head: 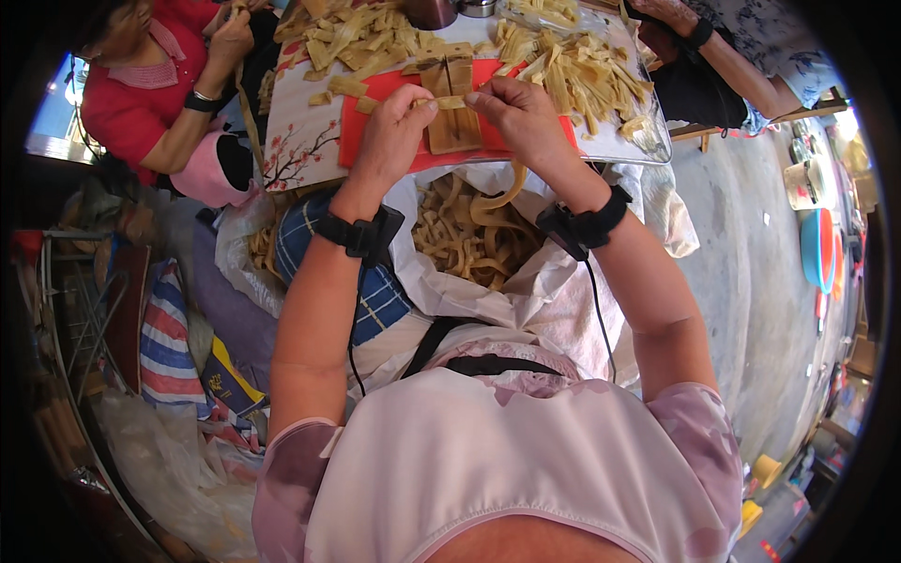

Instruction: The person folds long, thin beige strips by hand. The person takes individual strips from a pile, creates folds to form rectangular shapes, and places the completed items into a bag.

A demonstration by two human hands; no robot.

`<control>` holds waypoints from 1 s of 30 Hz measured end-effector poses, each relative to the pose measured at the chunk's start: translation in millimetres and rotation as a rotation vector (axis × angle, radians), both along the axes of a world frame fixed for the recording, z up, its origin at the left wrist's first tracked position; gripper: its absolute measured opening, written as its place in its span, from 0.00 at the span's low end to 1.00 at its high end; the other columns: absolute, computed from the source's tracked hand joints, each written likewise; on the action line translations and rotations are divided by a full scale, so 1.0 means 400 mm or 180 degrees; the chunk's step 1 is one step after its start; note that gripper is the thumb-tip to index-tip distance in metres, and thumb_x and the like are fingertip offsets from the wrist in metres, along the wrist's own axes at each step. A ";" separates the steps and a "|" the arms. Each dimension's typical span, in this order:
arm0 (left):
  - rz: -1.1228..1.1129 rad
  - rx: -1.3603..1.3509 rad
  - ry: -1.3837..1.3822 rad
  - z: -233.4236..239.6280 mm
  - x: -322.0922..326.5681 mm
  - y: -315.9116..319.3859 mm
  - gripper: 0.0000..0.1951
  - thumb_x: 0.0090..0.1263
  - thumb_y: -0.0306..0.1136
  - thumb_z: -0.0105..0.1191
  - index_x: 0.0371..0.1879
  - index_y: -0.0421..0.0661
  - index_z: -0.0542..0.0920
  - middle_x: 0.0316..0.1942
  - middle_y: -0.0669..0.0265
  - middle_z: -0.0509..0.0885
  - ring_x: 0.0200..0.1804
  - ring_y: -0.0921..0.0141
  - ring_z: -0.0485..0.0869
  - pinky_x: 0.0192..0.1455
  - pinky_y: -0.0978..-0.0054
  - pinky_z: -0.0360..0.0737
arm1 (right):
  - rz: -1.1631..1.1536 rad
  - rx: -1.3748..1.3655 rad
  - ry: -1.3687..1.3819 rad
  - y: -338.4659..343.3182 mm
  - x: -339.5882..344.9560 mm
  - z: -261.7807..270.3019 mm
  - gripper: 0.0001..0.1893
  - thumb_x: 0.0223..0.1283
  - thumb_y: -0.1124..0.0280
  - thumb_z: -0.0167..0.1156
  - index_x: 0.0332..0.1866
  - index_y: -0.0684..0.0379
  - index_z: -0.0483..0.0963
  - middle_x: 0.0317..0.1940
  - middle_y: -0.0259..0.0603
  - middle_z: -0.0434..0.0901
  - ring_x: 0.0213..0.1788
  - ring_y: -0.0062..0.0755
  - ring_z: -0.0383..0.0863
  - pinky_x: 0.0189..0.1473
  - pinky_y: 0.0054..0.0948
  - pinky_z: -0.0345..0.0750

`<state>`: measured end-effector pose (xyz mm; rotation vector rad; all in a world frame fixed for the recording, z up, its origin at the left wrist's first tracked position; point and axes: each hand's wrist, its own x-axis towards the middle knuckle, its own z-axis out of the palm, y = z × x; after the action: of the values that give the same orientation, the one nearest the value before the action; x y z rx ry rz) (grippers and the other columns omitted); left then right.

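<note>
My left hand [395, 134] pinches one end of a flat yellowish strip [450, 103] between thumb and fingers. My right hand [524, 123] grips the same strip a short way along. The stretch between them lies across a wooden block [454, 137] with a lengthwise slit. Under the block is a red sheet [415, 160] on the table. A long strip [517, 181] hangs below my right hand towards an open white sack [415, 281] by my lap; whether it joins the held piece is hidden. Curled strips [471, 239] fill the sack.
Flat pieces [359, 32] are heaped at the table's [295, 134] back left, with longer ones [570, 70] at the right. A metal cup [429, 13] stands behind. One person in red [148, 105] sits left; another person's forearm [739, 74] shows right. Basins [816, 250] stand on the floor.
</note>
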<state>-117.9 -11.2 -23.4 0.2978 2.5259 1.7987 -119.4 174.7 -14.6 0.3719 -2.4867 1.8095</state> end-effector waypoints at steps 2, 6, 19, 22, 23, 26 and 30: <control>0.0082 -0.0185 0.0050 -0.025 -0.005 0.004 0.09 0.68 0.34 0.49 0.37 0.40 0.76 0.21 0.72 0.71 0.24 0.79 0.69 0.27 0.78 0.67 | -0.0023 0.0292 -0.0008 -0.001 -0.005 -0.054 0.14 0.60 0.65 0.56 0.26 0.68 0.72 0.18 0.45 0.73 0.23 0.36 0.72 0.29 0.34 0.69; 0.0328 -0.0766 0.0316 -0.036 0.031 -0.015 0.11 0.67 0.35 0.50 0.39 0.39 0.77 0.23 0.61 0.77 0.27 0.69 0.76 0.34 0.73 0.73 | -0.0326 0.1236 -0.0087 0.022 0.024 -0.034 0.15 0.61 0.62 0.53 0.31 0.66 0.75 0.24 0.54 0.77 0.31 0.57 0.76 0.36 0.45 0.72; -0.0490 0.3067 -0.1918 -0.021 0.277 0.046 0.14 0.75 0.40 0.41 0.45 0.44 0.76 0.43 0.66 0.79 0.46 0.74 0.78 0.50 0.75 0.75 | 0.0673 -0.0126 0.1052 -0.060 0.272 0.017 0.08 0.60 0.74 0.57 0.43 0.63 0.75 0.29 0.48 0.77 0.35 0.48 0.77 0.39 0.33 0.76; -0.0596 0.3057 -0.1935 -0.028 0.253 0.024 0.10 0.72 0.37 0.44 0.43 0.47 0.76 0.40 0.69 0.79 0.39 0.75 0.77 0.46 0.78 0.74 | 0.0833 -0.0683 0.0170 -0.062 0.281 0.018 0.07 0.64 0.73 0.53 0.44 0.62 0.73 0.30 0.49 0.78 0.33 0.51 0.78 0.39 0.34 0.76; -0.0584 0.3060 -0.1929 -0.031 0.259 0.028 0.10 0.72 0.37 0.44 0.43 0.47 0.76 0.40 0.69 0.79 0.39 0.75 0.77 0.46 0.78 0.74 | 0.0779 -0.1145 -0.0463 -0.064 0.279 0.018 0.07 0.66 0.72 0.51 0.43 0.62 0.72 0.30 0.50 0.78 0.33 0.52 0.77 0.39 0.35 0.76; -0.0126 0.3096 -0.2344 -0.003 0.279 0.057 0.07 0.70 0.32 0.45 0.40 0.47 0.77 0.34 0.72 0.77 0.35 0.77 0.74 0.41 0.77 0.73 | 0.0469 -0.0240 0.0816 -0.055 0.249 0.025 0.11 0.70 0.67 0.48 0.44 0.65 0.72 0.29 0.35 0.76 0.33 0.21 0.75 0.34 0.22 0.73; -0.0004 0.0119 -0.0177 0.029 0.283 0.049 0.07 0.63 0.24 0.47 0.38 0.45 0.76 0.30 0.66 0.76 0.35 0.66 0.75 0.41 0.70 0.73 | 0.0232 -0.0092 0.0419 -0.049 0.233 -0.022 0.10 0.69 0.65 0.48 0.41 0.62 0.70 0.26 0.40 0.76 0.28 0.32 0.78 0.28 0.27 0.76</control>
<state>-4.5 8.2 -11.7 0.2467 2.4569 1.8289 -26.2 155.3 -23.5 0.5675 -2.3861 1.7815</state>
